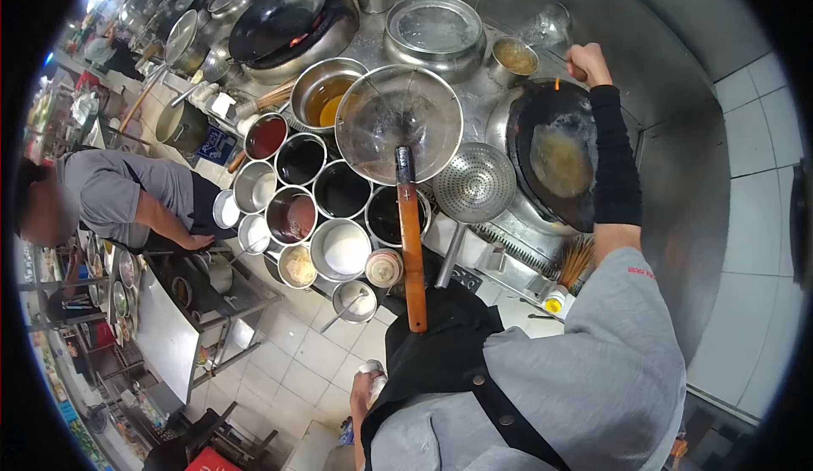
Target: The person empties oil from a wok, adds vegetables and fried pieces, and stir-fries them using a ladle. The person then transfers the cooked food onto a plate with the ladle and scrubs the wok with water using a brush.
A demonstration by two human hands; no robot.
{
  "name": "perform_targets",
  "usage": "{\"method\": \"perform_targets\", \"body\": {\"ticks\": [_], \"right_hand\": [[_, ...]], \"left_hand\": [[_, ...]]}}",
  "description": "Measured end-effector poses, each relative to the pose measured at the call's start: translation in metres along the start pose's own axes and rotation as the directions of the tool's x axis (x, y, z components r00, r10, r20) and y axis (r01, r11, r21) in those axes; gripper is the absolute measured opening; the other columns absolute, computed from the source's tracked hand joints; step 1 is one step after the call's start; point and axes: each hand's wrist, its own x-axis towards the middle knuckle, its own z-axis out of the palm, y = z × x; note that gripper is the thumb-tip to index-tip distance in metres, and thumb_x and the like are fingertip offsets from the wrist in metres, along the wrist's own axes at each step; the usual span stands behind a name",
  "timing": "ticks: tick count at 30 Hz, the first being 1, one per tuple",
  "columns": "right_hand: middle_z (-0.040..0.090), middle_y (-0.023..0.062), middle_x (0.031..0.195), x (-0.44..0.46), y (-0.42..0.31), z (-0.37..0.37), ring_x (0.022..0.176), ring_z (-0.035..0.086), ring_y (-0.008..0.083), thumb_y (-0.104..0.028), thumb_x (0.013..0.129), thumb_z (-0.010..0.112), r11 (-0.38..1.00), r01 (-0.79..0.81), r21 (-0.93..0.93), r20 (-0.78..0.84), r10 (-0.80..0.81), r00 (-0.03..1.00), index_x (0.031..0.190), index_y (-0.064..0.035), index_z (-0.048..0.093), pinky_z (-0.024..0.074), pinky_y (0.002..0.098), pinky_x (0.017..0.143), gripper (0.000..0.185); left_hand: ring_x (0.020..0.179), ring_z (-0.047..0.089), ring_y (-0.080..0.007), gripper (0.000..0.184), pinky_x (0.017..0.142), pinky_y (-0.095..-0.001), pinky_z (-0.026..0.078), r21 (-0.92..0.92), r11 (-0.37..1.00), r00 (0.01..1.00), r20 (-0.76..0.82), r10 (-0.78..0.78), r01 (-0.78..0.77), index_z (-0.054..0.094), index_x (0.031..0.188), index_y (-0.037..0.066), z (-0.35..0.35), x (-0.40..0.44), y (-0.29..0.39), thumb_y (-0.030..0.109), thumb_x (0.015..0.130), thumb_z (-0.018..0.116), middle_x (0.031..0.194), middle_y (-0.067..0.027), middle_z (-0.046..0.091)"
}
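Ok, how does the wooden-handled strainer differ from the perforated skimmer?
The strainer has fine mesh; the skimmer is metal punched with holes. The strainer's handle is mostly wood, the skimmer's handle plain metal. The strainer looks wider than the skimmer. Both are round, with long straight handles.

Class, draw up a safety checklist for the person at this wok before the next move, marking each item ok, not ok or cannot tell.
1. Right hand has a grip: ok, closed around a brown handle.
2. Left hand clear of the wok: ok, it is low by the apron, holding a white item.
3. Contents within the wok: ok, pale liquid pooled inside.
4. Mesh strainer out of the way: not ok, in my judgement; its wooden handle points toward the apron.
5. Flame under the wok: cannot tell, hidden.
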Motion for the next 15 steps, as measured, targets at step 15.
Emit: {"method": "perform_targets", "body": {"ticks": [15], "right_hand": [[0.065,0.0357,0.086,-0.183,0.041,0.061,0.086,0.067,0.0499,-0.001,0.075,0.054,0.791,0.406,-0.457,0.140,-0.387,0.911,0.088,0.0112,0.064,0.0534,0.0551,0.079,0.020]], "left_hand": [[0.088,0.067,-0.0349,0.032,0.075,-0.0433,0.052,0.006,0.998,0.995,-0.077,-0.068,0.068,0.069,0.105,0.004,0.008,0.009,-0.023,0.030,0.088,0.063,0.096,-0.0188,0.070]]}}
